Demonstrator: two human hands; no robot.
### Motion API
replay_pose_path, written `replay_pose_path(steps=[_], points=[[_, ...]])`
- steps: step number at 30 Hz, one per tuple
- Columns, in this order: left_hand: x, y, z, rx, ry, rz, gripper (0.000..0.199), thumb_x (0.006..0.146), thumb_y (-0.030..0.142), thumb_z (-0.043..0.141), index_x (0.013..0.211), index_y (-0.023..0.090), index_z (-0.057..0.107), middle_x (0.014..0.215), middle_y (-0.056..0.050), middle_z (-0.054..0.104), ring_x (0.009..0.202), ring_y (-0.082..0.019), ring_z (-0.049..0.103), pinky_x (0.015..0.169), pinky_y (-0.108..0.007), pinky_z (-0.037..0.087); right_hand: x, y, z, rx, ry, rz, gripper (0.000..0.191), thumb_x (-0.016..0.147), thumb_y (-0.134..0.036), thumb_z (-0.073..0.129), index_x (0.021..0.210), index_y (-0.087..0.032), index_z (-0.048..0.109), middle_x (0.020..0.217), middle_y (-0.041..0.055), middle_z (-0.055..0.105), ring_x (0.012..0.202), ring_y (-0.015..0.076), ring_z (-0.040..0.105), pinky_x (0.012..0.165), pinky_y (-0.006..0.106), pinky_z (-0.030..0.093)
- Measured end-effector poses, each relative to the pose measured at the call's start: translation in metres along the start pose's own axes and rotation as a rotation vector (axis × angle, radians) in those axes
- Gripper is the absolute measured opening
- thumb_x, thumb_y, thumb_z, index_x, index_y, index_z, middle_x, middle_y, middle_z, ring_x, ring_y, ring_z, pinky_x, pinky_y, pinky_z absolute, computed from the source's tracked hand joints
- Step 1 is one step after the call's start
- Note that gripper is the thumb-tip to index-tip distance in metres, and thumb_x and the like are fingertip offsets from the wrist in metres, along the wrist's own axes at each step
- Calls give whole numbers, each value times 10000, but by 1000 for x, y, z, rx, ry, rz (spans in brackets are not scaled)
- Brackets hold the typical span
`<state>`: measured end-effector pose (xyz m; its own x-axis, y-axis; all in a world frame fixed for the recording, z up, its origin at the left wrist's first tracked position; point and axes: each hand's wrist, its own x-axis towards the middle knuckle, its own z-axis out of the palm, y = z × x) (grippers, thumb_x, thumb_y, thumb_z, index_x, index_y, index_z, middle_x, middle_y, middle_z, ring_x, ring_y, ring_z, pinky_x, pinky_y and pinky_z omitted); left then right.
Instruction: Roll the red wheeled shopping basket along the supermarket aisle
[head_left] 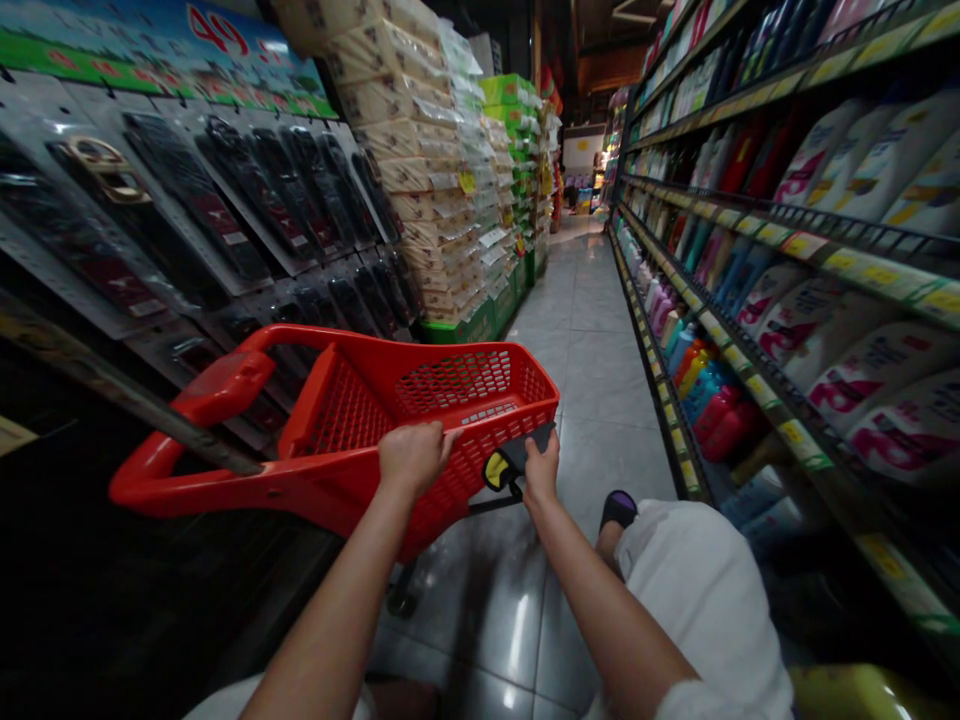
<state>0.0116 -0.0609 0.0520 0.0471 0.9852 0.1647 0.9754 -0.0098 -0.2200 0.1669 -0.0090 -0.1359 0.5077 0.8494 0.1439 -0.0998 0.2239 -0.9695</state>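
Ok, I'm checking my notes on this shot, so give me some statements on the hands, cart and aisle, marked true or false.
1. The left hand grips the side rim of the red cart. True.
2. The right hand holds nothing. False: it holds a dark item with a yellow patch.
3. The bottle shelves run along the right side of the aisle. True.
4. The stacked packs stand on the same side as those shelves. False: they are across the aisle, on the left.
5. The floor is wooden planks. False: it is grey tiles.
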Motion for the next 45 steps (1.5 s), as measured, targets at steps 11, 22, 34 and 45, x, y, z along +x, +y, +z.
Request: replay_pose_path(steps=[11, 22, 34, 45], points=[[-2, 24, -3, -18, 16, -5, 577, 982, 442, 219, 970, 133, 707, 897, -189, 735, 880, -335, 703, 701, -369, 475, 68, -74, -45, -460, -77, -315, 564, 743, -169, 493, 1277, -269, 647, 1326, 62, 525, 1172, 215, 545, 1071, 373, 421], [0, 23, -4, -50, 30, 4, 537, 979, 386, 234, 973, 131, 708, 902, -171, 743, 873, -332, 706, 713, -385, 485, 1, -94, -10, -572, -503, -614, 618, 788, -91, 540, 1333, -378, 594, 1395, -21, 551, 1152, 218, 577, 1013, 346, 471], [5, 32, -1, -99, 58, -18, 530, 968, 363, 245, 932, 127, 717, 861, -175, 740, 849, -339, 708, 693, -398, 494, 75, -89, -36, -667, -211, -417, 435, 831, -151, 503, 1196, -286, 697, 1276, 37, 628, 1067, 214, 625, 914, 328, 514], [-3, 44, -2, -115, 110, -19, 507, 980, 334, 235, 930, 120, 692, 855, -169, 741, 820, -322, 713, 668, -376, 482, 0, -94, -8, -566, -415, -598, 544, 837, -105, 503, 1310, -352, 610, 1374, -16, 572, 1192, 193, 577, 1026, 321, 476]])
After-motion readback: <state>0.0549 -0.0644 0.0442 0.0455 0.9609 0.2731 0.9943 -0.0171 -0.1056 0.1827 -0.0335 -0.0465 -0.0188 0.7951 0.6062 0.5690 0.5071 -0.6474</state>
